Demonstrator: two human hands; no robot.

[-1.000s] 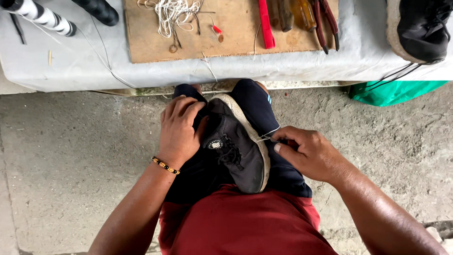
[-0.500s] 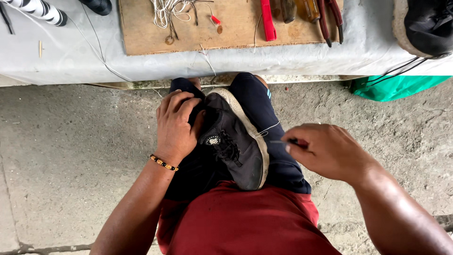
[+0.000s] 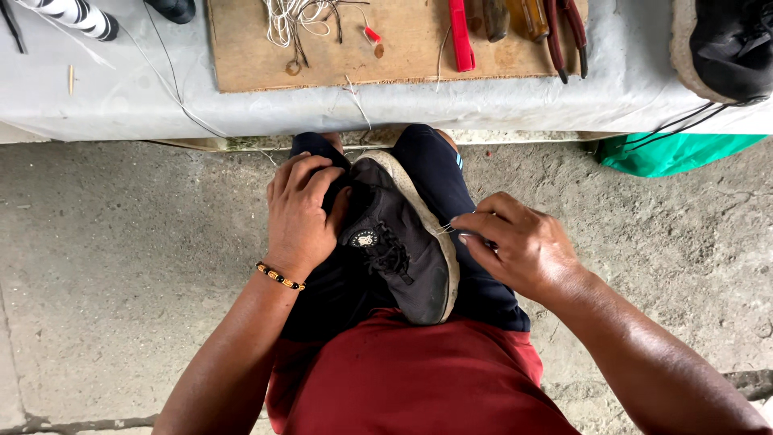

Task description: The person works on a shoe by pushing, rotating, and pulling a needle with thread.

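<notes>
Two hands on one black shoe (image 3: 398, 250), which is clamped between the knees, its pale sole rim turned to the right; left hand (image 3: 299, 217) closed over the toe end, holding it steady; right hand (image 3: 519, 246) pinched shut on a thin tool at the sole edge, a short loop of pale thread (image 3: 444, 229) showing where it meets the rim. Progress, judged: stitching along the sole is under way near mid-length; how much of the rim is already sewn cannot be told. Beyond the knees: grey-covered bench (image 3: 483, 105) with a wooden board (image 3: 403, 48); loose string (image 3: 294, 16), red-handled tool (image 3: 460, 36), pliers (image 3: 564, 32); second shoe (image 3: 725, 44) at right; bare concrete floor (image 3: 121, 266); green bag (image 3: 668, 153).
</notes>
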